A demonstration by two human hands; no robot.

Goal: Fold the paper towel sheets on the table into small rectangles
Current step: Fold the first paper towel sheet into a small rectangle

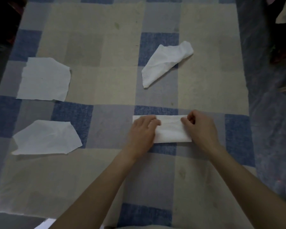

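Low in the frame, right of centre, a paper towel already folded into a long strip lies on the checked tablecloth that covers the table. The left hand lies on its left end with fingers straight, pressing it flat. The right hand has its fingers curled at the right end and seems to pinch the edge there.

The towel is thin, soft and faintly embossed, so it will take a crease poorly. If the left hand eases off, the layers could slide on the cloth or spring open; a hard pull at the pinched edge could tear it or skew the next fold, leaving uneven ends.

At the left of the frame lie two flat sheets with ragged, torn edges, one lower and one higher. Farther off, upper right of centre, a crumpled sheet lies loosely bunched into a rough wedge and would need smoothing first.
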